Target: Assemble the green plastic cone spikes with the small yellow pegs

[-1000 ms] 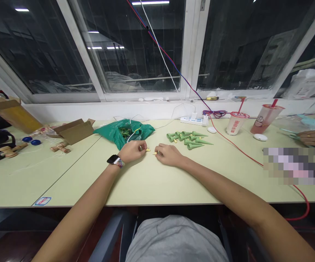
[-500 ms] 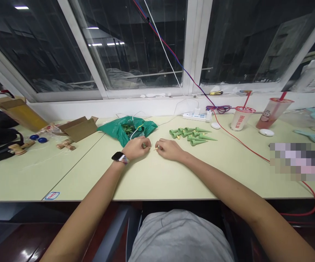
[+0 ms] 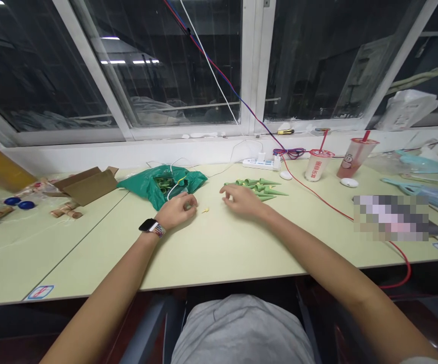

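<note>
My left hand (image 3: 178, 209), with a watch (image 3: 149, 225) on its wrist, is over the table just in front of a green plastic bag (image 3: 146, 184) full of green pieces. Its fingers are curled together, and whatever they may hold is hidden. A small yellow piece (image 3: 205, 210) lies on the table between my hands. To its right, my right hand (image 3: 243, 200) has its fingers apart and nothing visible in them. Behind that hand lie several green cones (image 3: 270, 191), partly covered by it.
A power strip (image 3: 258, 163) and a red cable (image 3: 313, 195) are at the back right. Two drink cups (image 3: 314, 169) with red straws stand there. An open cardboard box (image 3: 88, 187), wooden pieces (image 3: 67, 210) and blue balls (image 3: 26, 205) lie at left.
My right hand has moved right, towards the green cones, and its fingers have opened. A small yellow piece now lies on the table between my hands. The view has shifted right.
</note>
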{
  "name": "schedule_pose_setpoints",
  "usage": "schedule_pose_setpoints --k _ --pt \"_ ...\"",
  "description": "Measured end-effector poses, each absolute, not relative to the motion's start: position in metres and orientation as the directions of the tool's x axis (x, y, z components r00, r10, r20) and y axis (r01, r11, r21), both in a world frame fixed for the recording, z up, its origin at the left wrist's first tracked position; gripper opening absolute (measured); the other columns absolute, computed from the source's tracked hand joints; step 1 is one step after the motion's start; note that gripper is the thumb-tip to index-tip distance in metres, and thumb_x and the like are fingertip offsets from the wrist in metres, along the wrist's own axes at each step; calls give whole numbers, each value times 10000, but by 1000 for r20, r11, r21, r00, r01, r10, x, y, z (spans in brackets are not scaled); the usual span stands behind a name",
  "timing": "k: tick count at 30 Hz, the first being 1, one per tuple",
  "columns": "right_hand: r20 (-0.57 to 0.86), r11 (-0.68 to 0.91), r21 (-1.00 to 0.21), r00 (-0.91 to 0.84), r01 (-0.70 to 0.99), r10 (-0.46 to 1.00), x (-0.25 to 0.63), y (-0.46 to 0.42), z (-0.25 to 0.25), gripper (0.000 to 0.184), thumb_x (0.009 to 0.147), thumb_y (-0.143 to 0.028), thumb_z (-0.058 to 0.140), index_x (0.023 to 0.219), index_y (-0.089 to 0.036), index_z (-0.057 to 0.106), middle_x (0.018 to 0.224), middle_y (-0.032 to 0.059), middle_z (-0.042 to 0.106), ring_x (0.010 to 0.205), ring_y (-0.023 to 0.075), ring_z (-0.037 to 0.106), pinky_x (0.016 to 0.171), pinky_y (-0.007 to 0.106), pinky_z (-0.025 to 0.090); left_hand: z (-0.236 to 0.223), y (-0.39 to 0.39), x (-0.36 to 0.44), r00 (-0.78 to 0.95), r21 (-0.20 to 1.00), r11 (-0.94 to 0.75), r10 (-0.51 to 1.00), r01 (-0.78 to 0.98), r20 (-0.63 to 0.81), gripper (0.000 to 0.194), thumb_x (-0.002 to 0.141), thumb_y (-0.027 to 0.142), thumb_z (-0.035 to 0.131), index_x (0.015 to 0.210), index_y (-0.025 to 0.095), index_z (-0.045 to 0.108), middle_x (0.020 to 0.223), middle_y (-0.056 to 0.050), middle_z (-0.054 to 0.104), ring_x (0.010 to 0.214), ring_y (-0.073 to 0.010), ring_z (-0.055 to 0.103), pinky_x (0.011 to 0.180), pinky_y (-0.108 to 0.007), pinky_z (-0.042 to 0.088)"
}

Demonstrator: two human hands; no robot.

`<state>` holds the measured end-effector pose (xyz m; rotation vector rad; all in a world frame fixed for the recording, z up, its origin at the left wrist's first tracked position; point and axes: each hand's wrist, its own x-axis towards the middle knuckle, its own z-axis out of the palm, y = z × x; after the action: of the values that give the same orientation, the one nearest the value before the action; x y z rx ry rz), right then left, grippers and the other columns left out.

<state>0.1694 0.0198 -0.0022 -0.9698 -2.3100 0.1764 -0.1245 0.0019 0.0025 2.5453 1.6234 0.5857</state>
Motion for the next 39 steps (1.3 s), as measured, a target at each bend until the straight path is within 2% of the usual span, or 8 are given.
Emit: schedule_pose_setpoints --k 8,15,21,24,28,31,35,39 --pt "546 424 -303 -209 853 811 318 37 5 162 892 -264 601 913 -179 737 963 82 715 797 189 614 724 307 401 14 -4 -89 276 350 -428 870 833 408 430 878 350 590 1287 224 552 1156 -44 673 702 -161 622 734 -324 462" --pt "361 411 -209 -320 887 876 327 51 -16 170 828 -249 638 934 -175 748 924 85 721 884 208 618 724 292 391 24 7 -23 504 274 -634 756 723 418 503 897 310 571 1389 233 502 1215 -51 678 698 -161 636 736 -331 459" --pt "379 393 -285 -273 874 884 333 57 -17 145 785 -275 662 881 -176 705 908 95 723 837 207 615 715 295 411 18 5 5 545 295 -707 693 642 472 500 925 263 527 1421 241 465 1190 -28 696 714 -148 648 743 -326 473" --pt "462 427 -537 -170 728 871 329 57 -9 164 753 -319 681 851 -189 662 859 72 723 782 198 613 726 306 447 16 0 -2 528 306 -717 678 626 511 426 933 241 523 1359 237 511 1144 -20 706 701 -137 642 751 -320 476" --pt "316 329 -937 -121 117 941 297 52 -3 253 795 -458 620 813 -216 552 697 35 693 605 173 604 651 319 501 13 -2 -6 435 464 -671 734 578 521 332 967 317 561 1286 233 534 1025 4 707 660 -126 615 696 -297 467" --pt "223 210 -975 -247 -78 943 261 40 -7 242 804 -452 587 804 -228 495 573 2 632 505 167 567 546 298 462 10 -4 3 354 578 -610 789 541 501 357 985 454 589 1266 235 560 986 3 702 678 -137 609 662 -289 454" --pt "226 223 -973 -399 -55 888 221 13 -13 185 892 -391 522 841 -242 426 580 -32 619 488 150 557 549 280 438 5 -9 18 360 632 -597 802 494 476 346 1002 541 559 1063 209 638 920 -19 686 718 -159 601 654 -289 438" --pt "243 276 -961 -380 35 892 203 -10 -13 202 981 -412 481 892 -263 379 590 -70 563 488 142 515 536 278 411 0 -13 24 368 655 -599 801 461 473 360 1043 493 497 830 207 542 691 12 579 640 -157 530 619 -287 384"
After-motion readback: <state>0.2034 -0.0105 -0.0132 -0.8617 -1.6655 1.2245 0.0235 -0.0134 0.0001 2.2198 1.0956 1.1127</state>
